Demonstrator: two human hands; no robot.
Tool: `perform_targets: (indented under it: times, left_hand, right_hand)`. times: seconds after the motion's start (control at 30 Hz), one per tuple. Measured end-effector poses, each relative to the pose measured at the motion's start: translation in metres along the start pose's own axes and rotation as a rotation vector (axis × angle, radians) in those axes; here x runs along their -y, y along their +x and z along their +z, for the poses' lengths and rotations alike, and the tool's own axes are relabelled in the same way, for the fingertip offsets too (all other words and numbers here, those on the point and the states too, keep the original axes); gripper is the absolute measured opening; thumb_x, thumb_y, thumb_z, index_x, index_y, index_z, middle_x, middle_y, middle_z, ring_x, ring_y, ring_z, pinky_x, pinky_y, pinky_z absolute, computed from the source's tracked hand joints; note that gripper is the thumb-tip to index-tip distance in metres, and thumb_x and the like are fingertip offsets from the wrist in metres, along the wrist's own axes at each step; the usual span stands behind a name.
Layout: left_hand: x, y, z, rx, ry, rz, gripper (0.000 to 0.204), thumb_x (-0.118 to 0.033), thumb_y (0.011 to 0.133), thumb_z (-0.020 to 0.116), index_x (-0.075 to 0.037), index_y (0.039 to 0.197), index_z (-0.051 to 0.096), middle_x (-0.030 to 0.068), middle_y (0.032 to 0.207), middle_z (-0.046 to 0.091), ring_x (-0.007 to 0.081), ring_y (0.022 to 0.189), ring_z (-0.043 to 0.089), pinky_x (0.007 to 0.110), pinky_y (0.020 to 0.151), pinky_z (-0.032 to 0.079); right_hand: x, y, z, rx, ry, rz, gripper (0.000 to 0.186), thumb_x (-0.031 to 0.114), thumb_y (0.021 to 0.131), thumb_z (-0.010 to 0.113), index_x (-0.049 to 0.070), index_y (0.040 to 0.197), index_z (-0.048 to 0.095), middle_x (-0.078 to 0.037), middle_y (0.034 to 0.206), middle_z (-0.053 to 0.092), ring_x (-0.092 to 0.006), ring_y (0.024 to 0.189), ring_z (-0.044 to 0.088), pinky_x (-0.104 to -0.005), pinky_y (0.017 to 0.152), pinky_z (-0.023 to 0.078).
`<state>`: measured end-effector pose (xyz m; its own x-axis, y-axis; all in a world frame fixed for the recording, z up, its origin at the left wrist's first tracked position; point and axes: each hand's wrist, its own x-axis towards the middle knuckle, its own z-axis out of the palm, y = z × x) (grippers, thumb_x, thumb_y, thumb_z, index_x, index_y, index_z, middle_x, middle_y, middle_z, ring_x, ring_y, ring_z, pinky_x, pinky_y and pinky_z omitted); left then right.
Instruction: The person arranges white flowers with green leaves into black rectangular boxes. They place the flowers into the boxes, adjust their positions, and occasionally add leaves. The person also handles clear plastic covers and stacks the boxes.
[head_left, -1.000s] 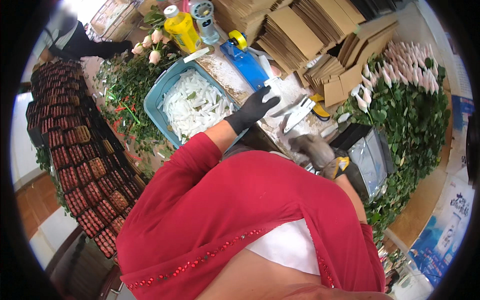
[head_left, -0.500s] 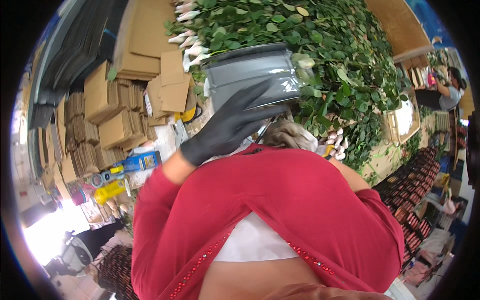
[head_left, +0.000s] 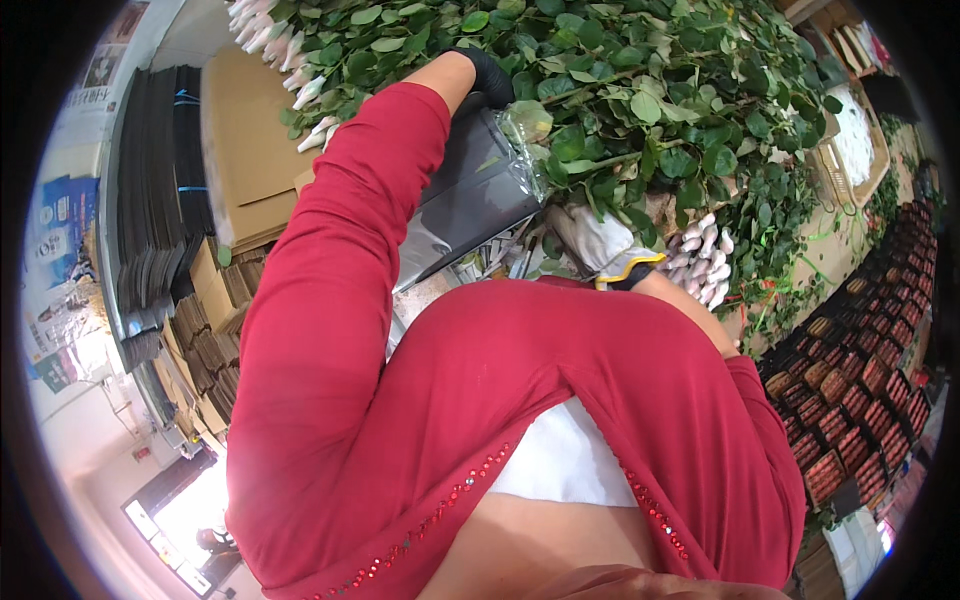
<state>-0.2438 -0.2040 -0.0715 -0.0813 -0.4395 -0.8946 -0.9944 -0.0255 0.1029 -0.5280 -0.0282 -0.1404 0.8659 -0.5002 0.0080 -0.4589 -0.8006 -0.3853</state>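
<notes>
My left hand (head_left: 482, 80), in a black glove, bends down at the far end of a dark grey box (head_left: 455, 200) with crinkled clear plastic (head_left: 522, 150) along its right side. Its fingers are mostly hidden, so I cannot tell what they hold. My right hand (head_left: 590, 240), in a greyish-white glove with a yellow-edged cuff, is low beside the box's near right corner, among leaves; its fingertips are hidden. Leafy rose stems (head_left: 650, 100) spread behind and right of the box, with pale buds (head_left: 285, 50) at their left end and another cluster of buds (head_left: 698, 262) beside my right hand.
Stacked dark sheets (head_left: 155, 190) and cardboard (head_left: 240, 130) stand left, with more folded cardboard below. Rows of black crates with reddish contents (head_left: 850, 385) run down the right. A pale basket (head_left: 840, 175) sits upper right, and a bright window (head_left: 185, 515) shows lower left.
The view has swung round from the tray of white pieces to the box and foliage. My left hand has reached from over the box to its far end; my right hand stays low near the box.
</notes>
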Motion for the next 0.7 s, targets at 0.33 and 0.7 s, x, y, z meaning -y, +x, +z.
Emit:
perform_targets:
  times: [0.33, 0.7]
  left_hand:
    - [0.08, -0.191, 0.12, -1.285, -0.598, 0.194, 0.038, -0.033, 0.105, 0.061, -0.002, 0.124, 0.07, 0.0056, 0.103, 0.077, 0.0133, 0.092, 0.069, 0.031, 0.083, 0.054]
    - [-0.029, -0.174, 0.597, -1.381, -1.278, -0.475, 0.053, -0.009, 0.089, 0.067, -0.012, 0.141, 0.059, 0.0199, 0.154, 0.046, 0.0386, 0.142, 0.046, 0.045, 0.118, 0.039]
  right_hand:
    - [0.001, 0.023, -0.036, 0.053, -0.356, -0.363, 0.034, 0.018, 0.097, 0.051, 0.01, 0.128, 0.062, -0.009, 0.103, 0.062, -0.0272, 0.093, 0.062, -0.0349, 0.08, 0.051]
    - [0.203, 0.102, 0.043, 0.669, 0.512, -0.621, 0.02, 0.016, 0.096, 0.062, 0.005, 0.111, 0.07, -0.017, 0.094, 0.071, -0.0339, 0.079, 0.07, -0.0404, 0.072, 0.055]
